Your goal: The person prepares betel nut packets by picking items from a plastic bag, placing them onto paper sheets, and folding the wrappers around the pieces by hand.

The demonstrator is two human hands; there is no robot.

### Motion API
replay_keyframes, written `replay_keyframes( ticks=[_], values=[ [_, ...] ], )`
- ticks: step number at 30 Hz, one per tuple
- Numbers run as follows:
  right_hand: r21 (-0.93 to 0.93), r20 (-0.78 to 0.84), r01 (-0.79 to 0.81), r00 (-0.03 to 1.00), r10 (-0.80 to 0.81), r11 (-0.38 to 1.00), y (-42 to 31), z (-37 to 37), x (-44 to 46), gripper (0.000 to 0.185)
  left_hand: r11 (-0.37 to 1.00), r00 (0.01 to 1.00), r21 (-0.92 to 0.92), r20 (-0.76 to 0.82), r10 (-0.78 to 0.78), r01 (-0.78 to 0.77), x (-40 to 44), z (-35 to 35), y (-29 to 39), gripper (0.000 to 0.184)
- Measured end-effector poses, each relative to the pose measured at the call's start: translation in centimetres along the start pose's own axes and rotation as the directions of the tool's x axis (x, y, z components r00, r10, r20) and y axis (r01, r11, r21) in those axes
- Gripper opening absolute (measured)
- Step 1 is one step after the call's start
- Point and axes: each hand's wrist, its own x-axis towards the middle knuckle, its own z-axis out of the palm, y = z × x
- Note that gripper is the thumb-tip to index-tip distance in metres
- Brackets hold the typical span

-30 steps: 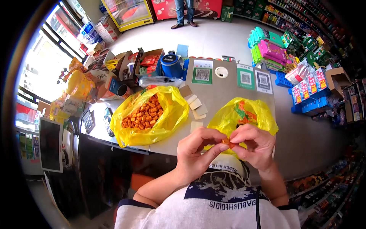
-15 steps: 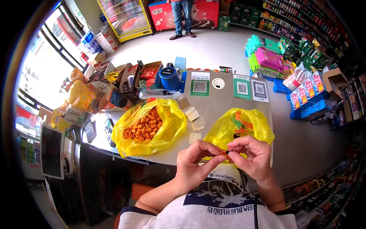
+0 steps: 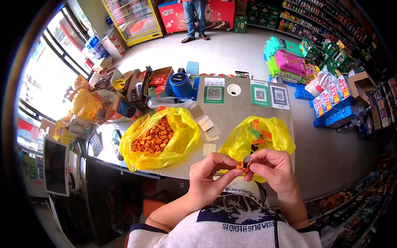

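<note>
Between my two hands is a small orange wrapper (image 3: 242, 166), parted so that something dark shows in it. My left hand (image 3: 209, 175) pinches its left side between thumb and forefinger. On the other side, my right hand (image 3: 272, 169) has its fingers closed on the dark piece and the wrapper's edge. Just behind my hands lies an open yellow bag (image 3: 281, 138) with dark bits inside. To the left, another yellow bag (image 3: 182, 142) holds many small orange-wrapped pieces (image 3: 153, 136).
Pale cards (image 3: 209, 149) lie between the bags on the grey counter (image 3: 231, 109). Behind are code signs (image 3: 260, 94), a blue canister (image 3: 181, 86) and open boxes (image 3: 159, 80). A calculator (image 3: 96, 142) lies at left. A person (image 3: 193, 18) stands beyond the counter.
The wrapper, closed between my fingertips a second ago, is now parted with a dark piece showing. The counter and bags sit slightly differently in view as the camera shifted.
</note>
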Motion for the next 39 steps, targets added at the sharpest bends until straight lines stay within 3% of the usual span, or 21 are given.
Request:
replay_keyframes(
  ticks=[3,5,12,17,21,23,29,35,39],
  values=[
    [-0.028,-0.023,-0.008,1.0,0.007,1.0,0.3,-0.2,-0.2,0.012,1.0,0.999,0.003,0.032,-0.025,0.025,0.0,0.1,0.1,0.019],
    [0.021,-0.041,-0.018,0.999,0.019,1.0,0.0,0.1,-0.2,0.011,0.998,0.998,0.056,0.054,0.013,-0.016,0.1,0.0,0.0,0.018],
    [-0.062,-0.084,0.028,0.996,-0.033,0.998,0.0,0.7,-0.4,0.011,0.973,0.992,0.203,0.079,0.099,-0.113,0.6,-0.4,-0.2,0.017],
    [-0.069,-0.079,0.009,0.997,-0.014,0.998,-0.6,1.0,-0.5,0.011,0.977,0.99,0.164,0.071,0.125,-0.135,0.7,-0.3,-0.4,0.017],
    [-0.223,-0.095,0.04,0.994,-0.063,0.974,-1.2,1.4,-0.4,0.011,0.996,0.996,0.061,0.068,0.064,-0.068,0.4,0.1,-0.5,0.018],
    [-0.341,-0.091,0.096,0.987,-0.135,0.935,-0.8,1.3,-0.4,0.01,0.988,0.992,0.117,0.087,0.091,-0.101,0.4,-0.1,-0.6,0.018],
    [-0.46,-0.153,0.146,0.959,-0.24,0.876,-0.3,2.0,-0.5,0.007,0.952,0.976,0.24,0.152,0.158,-0.192,0.7,-0.4,-0.5,0.017],
    [-0.067,-0.079,0.016,0.997,-0.021,0.998,-0.8,0.8,-0.6,0.011,0.981,0.992,0.161,0.088,0.091,-0.105,0.6,-0.3,-0.3,0.018],
    [-0.096,-0.05,-0.005,0.999,0.0,0.995,-0.3,0.0,-0.7,0.011,0.977,0.988,0.176,0.121,0.097,-0.118,0.6,-0.4,-0.4,0.017]
  ],
)
